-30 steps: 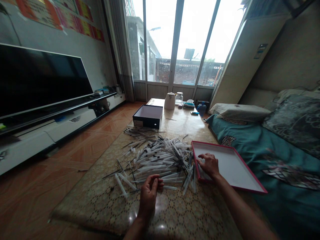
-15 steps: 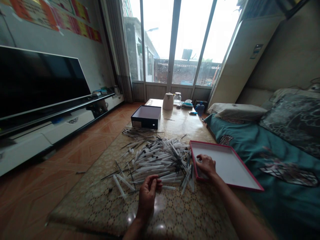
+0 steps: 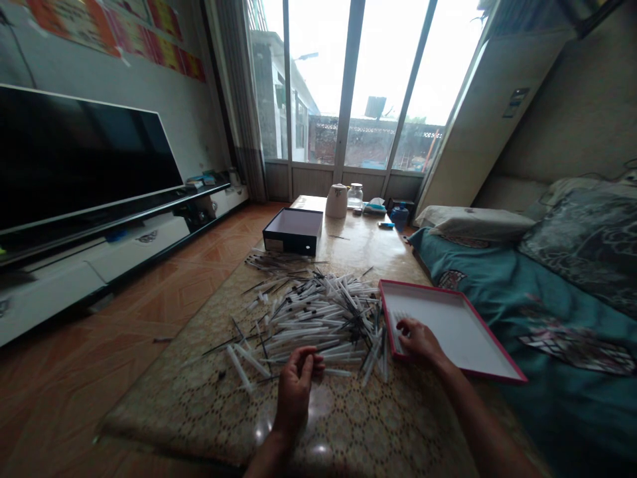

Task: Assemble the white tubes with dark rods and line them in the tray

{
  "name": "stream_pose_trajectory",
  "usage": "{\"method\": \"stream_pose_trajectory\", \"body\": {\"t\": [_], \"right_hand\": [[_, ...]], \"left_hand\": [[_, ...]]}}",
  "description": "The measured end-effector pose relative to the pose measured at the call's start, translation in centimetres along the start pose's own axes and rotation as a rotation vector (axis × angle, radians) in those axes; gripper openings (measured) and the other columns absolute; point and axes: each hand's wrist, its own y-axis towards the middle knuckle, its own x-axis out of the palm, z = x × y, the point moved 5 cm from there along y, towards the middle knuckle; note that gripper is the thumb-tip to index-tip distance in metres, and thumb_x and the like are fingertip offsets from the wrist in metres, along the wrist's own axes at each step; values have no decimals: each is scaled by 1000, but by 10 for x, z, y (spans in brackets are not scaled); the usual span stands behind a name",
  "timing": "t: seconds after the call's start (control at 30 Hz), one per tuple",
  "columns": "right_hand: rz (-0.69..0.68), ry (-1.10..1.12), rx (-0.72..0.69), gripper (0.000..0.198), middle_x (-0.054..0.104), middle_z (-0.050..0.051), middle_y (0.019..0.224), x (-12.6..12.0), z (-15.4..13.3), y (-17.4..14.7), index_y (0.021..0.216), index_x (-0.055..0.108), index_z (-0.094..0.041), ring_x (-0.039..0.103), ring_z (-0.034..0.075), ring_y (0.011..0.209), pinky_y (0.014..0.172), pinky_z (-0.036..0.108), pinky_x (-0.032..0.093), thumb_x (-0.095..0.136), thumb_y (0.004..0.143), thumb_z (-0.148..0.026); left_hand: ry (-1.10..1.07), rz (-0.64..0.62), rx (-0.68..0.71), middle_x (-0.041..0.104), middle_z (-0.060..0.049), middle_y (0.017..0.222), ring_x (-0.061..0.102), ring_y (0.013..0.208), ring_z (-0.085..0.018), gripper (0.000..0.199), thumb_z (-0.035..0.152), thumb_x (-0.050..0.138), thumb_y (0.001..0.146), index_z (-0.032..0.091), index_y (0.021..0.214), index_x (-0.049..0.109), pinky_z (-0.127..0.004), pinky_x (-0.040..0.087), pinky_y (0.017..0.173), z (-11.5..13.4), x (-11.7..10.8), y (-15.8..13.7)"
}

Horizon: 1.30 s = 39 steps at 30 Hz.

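A loose pile of white pen barrels (image 3: 303,325) with thin dark refills among them covers the table's middle. My left hand (image 3: 297,380) rests at the near edge of this pile, thumb and fingers closed together; what they hold, if anything, is too small to make out. Over the left side of a shallow white box lid (image 3: 458,325) with a pinkish-red rim is my right hand (image 3: 421,340). Its fingers are curled and closed, and their tips are partly hidden. Small pale pieces (image 3: 399,316) lie inside the lid, just beyond those fingers.
Behind the pile stands a dark open box (image 3: 292,232), with more thin refills (image 3: 273,261) before it. A beige kettle (image 3: 336,201), a glass jar (image 3: 355,195) and a tissue pack (image 3: 374,207) stand at the far end. A teal-covered seat (image 3: 478,279) borders the table's right.
My right hand has shifted slightly right and towards me, uncovering pale pieces in the lid. My left hand stays nearly still. The whole view has moved a little.
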Motion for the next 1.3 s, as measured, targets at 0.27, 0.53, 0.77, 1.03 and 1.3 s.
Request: {"method": "stream_pose_trajectory", "body": {"t": [0.27, 0.53, 0.77, 1.03, 1.3], "right_hand": [[28, 25, -78, 18, 62, 5, 86, 0, -19, -3, 79, 59, -17, 56, 15, 77, 66, 21, 36, 54, 66, -6], [172, 103, 2, 17, 62, 5, 77, -25, -31, 4, 84, 56, -15, 58, 16, 70, 63, 23, 41, 52, 68, -14], [206, 224, 15, 30, 68, 6, 99, -32, -48, 22, 100, 63, -18, 65, 16, 81, 74, 24, 46, 43, 78, -20], [134, 93, 176, 24, 70, 6, 90, -6, -20, 15, 91, 66, -18, 66, 21, 83, 67, 26, 45, 60, 70, -29], [207, -7, 288, 32, 67, 12, 105, -19, -2, 12, 109, 62, -14, 63, 20, 96, 79, 26, 45, 45, 83, -23]], "left_hand": [[-3, 0, 0, 70, -5, 74, 65, 64, -17, 28, 40, 66, 72, 16, 87, 63, -29, 52, 62, 1, 0, -1], [-10, -14, -2, 70, -5, 74, 66, 65, -18, 30, 41, 66, 72, 16, 87, 63, -30, 51, 63, -2, -1, 0], [-12, -2, -20, 70, -5, 74, 66, 65, -18, 31, 42, 67, 71, 16, 87, 63, -30, 51, 63, 0, 0, -1], [-15, 1, -8, 70, -5, 73, 66, 64, -17, 30, 42, 67, 71, 16, 86, 64, -29, 51, 62, 1, 0, -2], [-20, 5, -15, 71, -5, 74, 66, 64, -18, 31, 42, 67, 71, 16, 87, 64, -30, 51, 62, -1, -1, -2]]}}
